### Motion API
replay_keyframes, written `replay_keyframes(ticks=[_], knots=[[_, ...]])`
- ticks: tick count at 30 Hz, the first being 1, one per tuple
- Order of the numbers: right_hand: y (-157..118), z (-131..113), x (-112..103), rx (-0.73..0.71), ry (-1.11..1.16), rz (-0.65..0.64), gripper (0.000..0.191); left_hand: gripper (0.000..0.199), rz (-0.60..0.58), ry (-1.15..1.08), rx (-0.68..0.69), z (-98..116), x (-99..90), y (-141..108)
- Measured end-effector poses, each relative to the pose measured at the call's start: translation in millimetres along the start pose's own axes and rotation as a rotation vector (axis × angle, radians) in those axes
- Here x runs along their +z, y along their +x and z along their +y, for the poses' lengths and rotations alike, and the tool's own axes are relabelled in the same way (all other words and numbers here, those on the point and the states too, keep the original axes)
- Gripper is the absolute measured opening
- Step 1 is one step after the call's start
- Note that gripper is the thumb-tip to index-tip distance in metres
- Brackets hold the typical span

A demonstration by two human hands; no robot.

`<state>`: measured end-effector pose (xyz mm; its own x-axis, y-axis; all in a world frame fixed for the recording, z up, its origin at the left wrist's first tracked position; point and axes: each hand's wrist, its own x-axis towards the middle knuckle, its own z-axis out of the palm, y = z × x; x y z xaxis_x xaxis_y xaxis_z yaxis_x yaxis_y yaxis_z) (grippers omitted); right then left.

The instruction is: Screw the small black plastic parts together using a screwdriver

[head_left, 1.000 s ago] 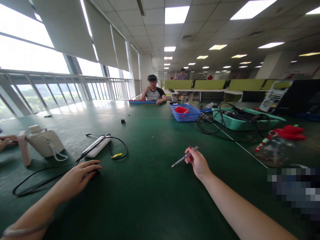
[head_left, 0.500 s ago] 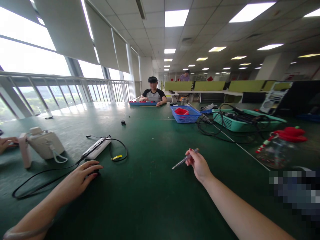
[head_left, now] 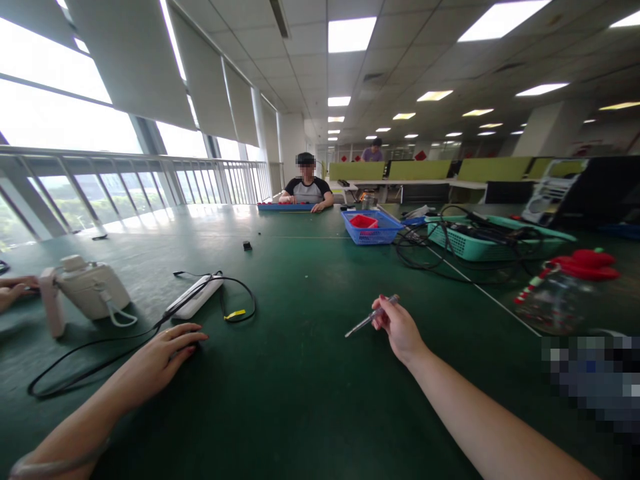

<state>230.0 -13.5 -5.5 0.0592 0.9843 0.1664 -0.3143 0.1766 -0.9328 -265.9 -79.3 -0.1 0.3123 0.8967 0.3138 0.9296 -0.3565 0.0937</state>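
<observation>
On the left, my left hand (head_left: 167, 353) rests low over the green table (head_left: 280, 400), its fingers bent over a small dark thing that is mostly hidden. A black cable (head_left: 100, 342) runs beside it, and a white power bank (head_left: 196, 298) lies just beyond. My right hand (head_left: 399, 327) is closed round a slim screwdriver (head_left: 370, 318) with a clear handle, whose metal tip points down to the left, close to the table.
A beige bottle (head_left: 93, 287) stands at the left near another person's hand (head_left: 15, 291). Farther off are a small black object (head_left: 247, 246), a blue basket (head_left: 373, 233), a green basket (head_left: 465, 248) with cables, and a red-lidded jar (head_left: 555, 303). A person sits opposite.
</observation>
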Motion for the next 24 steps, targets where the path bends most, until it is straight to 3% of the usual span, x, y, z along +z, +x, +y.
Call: replay_keyframes(ticks=[12, 24], knots=[[-2.5, -5.0, 1.8, 0.008, -0.018, 0.011, 0.034, 0.045, -0.021, -0.006, -0.029, 4.5, -1.8, 3.2], [1.3, -6.1, 3.1, -0.072, -0.008, 0.053, 0.03, 0.049, -0.005, -0.014, -0.043, -0.2, 3.5, 3.4]])
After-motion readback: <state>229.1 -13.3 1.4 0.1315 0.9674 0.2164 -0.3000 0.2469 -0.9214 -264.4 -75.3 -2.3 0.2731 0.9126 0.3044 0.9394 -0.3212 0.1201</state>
